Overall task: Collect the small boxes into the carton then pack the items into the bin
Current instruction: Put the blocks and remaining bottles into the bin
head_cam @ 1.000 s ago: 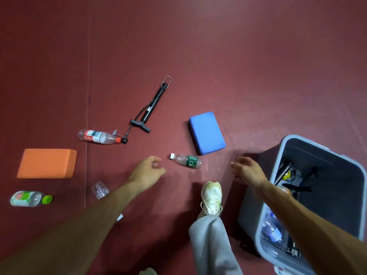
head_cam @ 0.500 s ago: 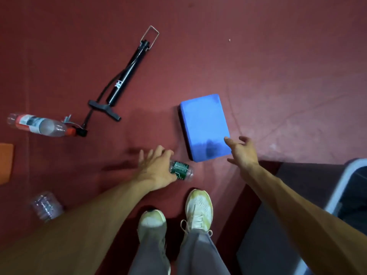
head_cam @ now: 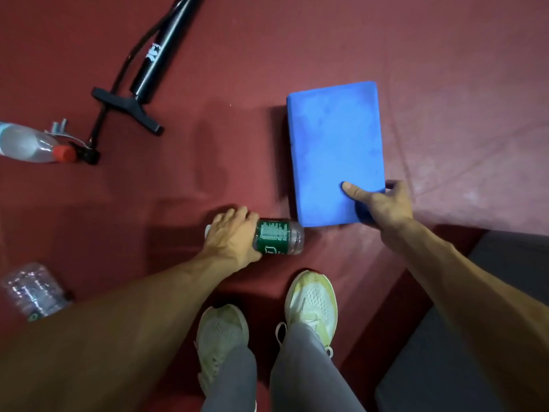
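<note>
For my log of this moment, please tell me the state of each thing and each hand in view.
green-label bottle: on its side
left hand: grips the green-label bottle
blue block: lying flat
right hand: pinches the blue block's corner
pump: lying, untouched
red-cap bottle: lying, capped
clear bottle: lying, crumpled

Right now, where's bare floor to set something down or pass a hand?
Free: floor between pump and blue block, and beyond and right of the block; also from the green-label bottle in the left hand out to the crushed bottle. Crowded: far left, where pump hose meets the red-capped bottle; the block's near corner, gripped by the right hand near the bin.
</note>
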`<state>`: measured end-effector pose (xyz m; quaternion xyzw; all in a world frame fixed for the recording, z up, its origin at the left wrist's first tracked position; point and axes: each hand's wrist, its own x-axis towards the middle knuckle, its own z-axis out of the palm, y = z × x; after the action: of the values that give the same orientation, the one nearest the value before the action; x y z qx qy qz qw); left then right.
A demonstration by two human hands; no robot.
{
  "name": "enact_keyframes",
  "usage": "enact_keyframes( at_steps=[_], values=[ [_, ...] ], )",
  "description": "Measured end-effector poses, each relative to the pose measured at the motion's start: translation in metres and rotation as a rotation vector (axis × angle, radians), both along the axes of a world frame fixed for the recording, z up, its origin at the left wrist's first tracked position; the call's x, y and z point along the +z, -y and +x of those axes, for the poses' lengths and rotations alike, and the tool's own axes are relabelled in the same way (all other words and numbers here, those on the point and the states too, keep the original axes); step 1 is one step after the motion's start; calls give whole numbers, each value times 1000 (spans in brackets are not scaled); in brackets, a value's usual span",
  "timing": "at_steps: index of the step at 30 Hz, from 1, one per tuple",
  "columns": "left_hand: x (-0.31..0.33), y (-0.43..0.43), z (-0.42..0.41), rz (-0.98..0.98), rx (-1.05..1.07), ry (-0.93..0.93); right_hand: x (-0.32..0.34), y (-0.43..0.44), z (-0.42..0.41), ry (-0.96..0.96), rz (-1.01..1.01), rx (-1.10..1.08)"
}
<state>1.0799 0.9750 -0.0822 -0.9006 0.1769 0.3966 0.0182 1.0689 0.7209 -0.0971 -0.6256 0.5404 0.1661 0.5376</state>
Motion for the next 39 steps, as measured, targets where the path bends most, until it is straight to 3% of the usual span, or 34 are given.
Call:
enact_keyframes(
  at_steps=[5,8,13,17,24,32,39],
  values=[
    [52,-19,4,40,51,-104,48,-14,-14,-121,124,-45],
    [102,-28,13,24,271,-140,95,-25,-20,-108,70,-114],
    [194,-5,25,-142,558,-16,186,-15,-37,3,-48,-95],
    [251,39,26,-342,690,-38,256,12,-56,92,-156,-80],
    [316,125,-15,-438,654,-26,318,78,-146,188,-32,-373],
    [330,247,-106,-547,485,-220,326,140,-319,119,163,-659],
    [306,298,-157,-542,397,-296,294,166,-392,0,36,-722]
  ],
)
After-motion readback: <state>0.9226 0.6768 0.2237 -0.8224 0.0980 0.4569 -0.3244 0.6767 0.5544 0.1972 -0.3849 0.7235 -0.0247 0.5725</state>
